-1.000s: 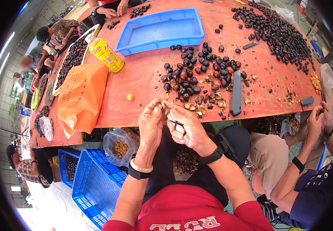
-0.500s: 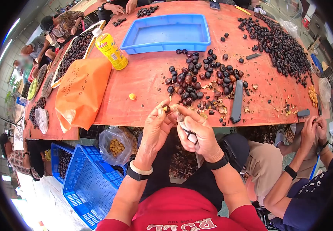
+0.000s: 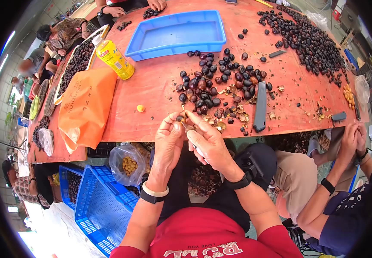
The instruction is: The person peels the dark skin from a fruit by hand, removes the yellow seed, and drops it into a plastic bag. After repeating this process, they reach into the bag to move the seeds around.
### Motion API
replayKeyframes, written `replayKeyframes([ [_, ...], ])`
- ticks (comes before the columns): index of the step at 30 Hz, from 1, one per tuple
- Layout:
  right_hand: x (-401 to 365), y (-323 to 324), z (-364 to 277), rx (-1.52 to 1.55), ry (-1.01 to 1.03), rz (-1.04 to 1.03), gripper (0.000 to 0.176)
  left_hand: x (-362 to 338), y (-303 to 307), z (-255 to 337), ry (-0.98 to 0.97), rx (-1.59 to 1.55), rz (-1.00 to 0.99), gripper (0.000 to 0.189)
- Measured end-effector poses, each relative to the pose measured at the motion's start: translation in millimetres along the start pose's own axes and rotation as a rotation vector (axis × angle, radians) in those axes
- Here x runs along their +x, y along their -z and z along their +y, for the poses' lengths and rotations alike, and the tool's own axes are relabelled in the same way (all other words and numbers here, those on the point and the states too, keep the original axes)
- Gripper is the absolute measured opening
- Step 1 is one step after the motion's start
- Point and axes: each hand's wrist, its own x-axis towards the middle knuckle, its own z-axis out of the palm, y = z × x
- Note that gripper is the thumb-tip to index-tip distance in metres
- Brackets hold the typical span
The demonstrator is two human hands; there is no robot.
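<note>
My left hand (image 3: 169, 139) pinches a dark, glossy-shelled nut (image 3: 180, 118) between thumb and fingers, just over the table's near edge. My right hand (image 3: 211, 146) is closed around a small knife (image 3: 188, 127); its blade lies against the nut, and most of the handle is hidden in my palm. Just beyond both hands lies a loose pile of dark brown nuts (image 3: 203, 84), with shell scraps (image 3: 220, 124) on its near side. A single peeled yellow kernel (image 3: 141, 108) rests on the red tabletop (image 3: 151, 92) to the left.
A blue tray (image 3: 177, 36), a yellow bottle (image 3: 115, 59) and an orange bag (image 3: 85, 105) occupy the table. A grey cutter handle (image 3: 261, 107) lies right. Below are a blue crate (image 3: 104, 210) and a bag of kernels (image 3: 128, 165). A co-worker's hands (image 3: 352, 139) are at right.
My hands have drawn closer together, and the knife blade now meets the nut. The whole view has shifted slightly, so the table things appear a little further left and up.
</note>
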Motion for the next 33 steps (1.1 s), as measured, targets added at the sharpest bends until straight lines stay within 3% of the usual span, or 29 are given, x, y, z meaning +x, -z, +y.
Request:
replayKeyframes([
  [9,2.9,-1.2,0.6,-0.079,-0.02,0.062,0.042,-1.5,2.8,-1.0,0.002,0.027,0.055,0.036],
  [14,4.6,1.5,1.4,0.224,-0.112,0.079,0.038,-3.0,0.1,-2.5,-0.008,0.058,0.043,0.039],
  [19,3.2,2.0,-6.7,0.317,-0.101,0.065,0.037,-2.6,0.5,0.8,0.003,-0.011,-0.002,0.038],
  [21,1.6,1.9,-7.6,-0.034,-0.048,0.005,0.039,-4.4,-3.4,4.1,0.032,0.012,-0.013,0.04],
  [24,-0.7,3.3,-2.7,-0.188,-0.011,0.018,0.041,-3.9,7.2,0.7,0.034,0.058,-0.032,0.04],
  [33,-3.5,9.7,-4.5,-0.257,-0.018,-0.025,0.043,-6.0,1.6,2.0,0.028,0.09,-0.034,0.035],
])
